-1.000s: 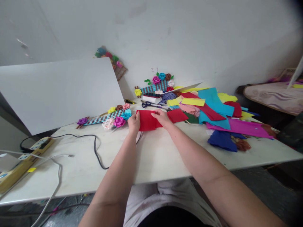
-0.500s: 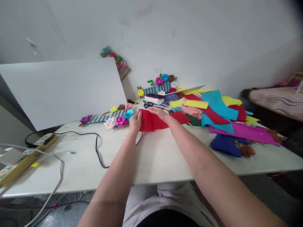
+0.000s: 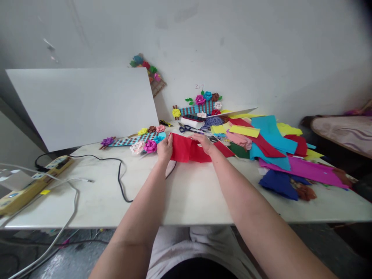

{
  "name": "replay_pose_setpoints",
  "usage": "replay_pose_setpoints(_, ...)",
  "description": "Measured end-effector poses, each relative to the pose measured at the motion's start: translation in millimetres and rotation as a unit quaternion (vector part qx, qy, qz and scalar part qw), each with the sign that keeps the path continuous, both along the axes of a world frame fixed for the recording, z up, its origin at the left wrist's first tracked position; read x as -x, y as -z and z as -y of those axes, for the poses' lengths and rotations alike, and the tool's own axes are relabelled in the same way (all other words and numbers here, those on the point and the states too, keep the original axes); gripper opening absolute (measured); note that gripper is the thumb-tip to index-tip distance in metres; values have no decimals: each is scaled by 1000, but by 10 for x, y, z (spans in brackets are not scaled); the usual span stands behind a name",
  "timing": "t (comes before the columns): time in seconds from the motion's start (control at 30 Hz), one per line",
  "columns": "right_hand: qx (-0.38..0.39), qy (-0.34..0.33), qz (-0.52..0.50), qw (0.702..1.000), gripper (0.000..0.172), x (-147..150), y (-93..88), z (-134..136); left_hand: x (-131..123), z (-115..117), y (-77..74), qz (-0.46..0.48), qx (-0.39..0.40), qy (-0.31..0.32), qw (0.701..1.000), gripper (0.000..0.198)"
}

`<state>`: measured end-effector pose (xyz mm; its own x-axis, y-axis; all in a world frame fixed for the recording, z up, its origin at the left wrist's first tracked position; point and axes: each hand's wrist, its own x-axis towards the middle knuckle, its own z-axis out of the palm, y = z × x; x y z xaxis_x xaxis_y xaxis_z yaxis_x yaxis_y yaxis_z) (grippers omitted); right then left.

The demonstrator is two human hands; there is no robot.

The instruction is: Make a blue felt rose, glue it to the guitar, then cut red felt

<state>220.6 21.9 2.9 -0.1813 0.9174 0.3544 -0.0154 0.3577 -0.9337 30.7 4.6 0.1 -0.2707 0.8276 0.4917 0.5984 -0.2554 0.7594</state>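
A red felt sheet (image 3: 186,150) lies on the white table (image 3: 188,190) in front of me. My left hand (image 3: 165,148) pinches its left edge. Over the sheet's right part lies my right hand (image 3: 203,142), fingers curled round the top edge. A second red piece (image 3: 225,149) pokes out just right of my right wrist. Blue-handled scissors (image 3: 186,128) lie a little beyond the sheet.
A heap of coloured felt sheets (image 3: 273,143) covers the table's right half. Paper-flower strips (image 3: 136,140) lie left of the sheet, and another flower piece (image 3: 203,104) leans on the wall. A big white board (image 3: 84,104), a black cable (image 3: 119,174) and a power strip (image 3: 31,182) are at left.
My right hand slid across the red sheet toward its upper right edge, and the sheet spread a little wider. My left hand kept its hold on the left edge.
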Motion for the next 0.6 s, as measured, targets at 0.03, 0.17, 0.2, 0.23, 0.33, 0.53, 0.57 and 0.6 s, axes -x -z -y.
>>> replay_pose_setpoints(0.03, -2, 1, -2, 1000, 22, -5, -10, 5, 2, 3, -5, -7, 1, -7, 1000, 43)
replay_pose_setpoints(0.17, 1, -1, -2, 1000, 25, 10, -52, 39, 3, 27, -29, -30, 15, -24, 999, 43)
replay_pose_setpoints(0.2, -1, -2, 7, 1000, 27, 17, -61, 48, 2, 34, -36, -36, 20, -25, 999, 43)
replay_pose_setpoints(0.23, -5, 0, 21, 1000, 28, 21, -66, 55, 1, 41, -43, -41, 23, -27, 999, 43)
replay_pose_setpoints(0.33, -19, 8, 76, 997, 32, 21, -65, 54, -2, 54, -57, -52, 32, -35, 997, 43)
replay_pose_setpoints(0.53, -41, 36, 134, 989, 30, -6, -37, -2, -2, 67, -72, -53, 26, -41, 997, 44)
replay_pose_setpoints(0.57, -47, 39, 133, 989, 29, -6, -39, -9, -1, 71, -77, -51, 25, -42, 998, 44)
replay_pose_setpoints(0.6, -52, 42, 129, 989, 28, -4, -43, -13, 0, 76, -82, -49, 24, -42, 998, 45)
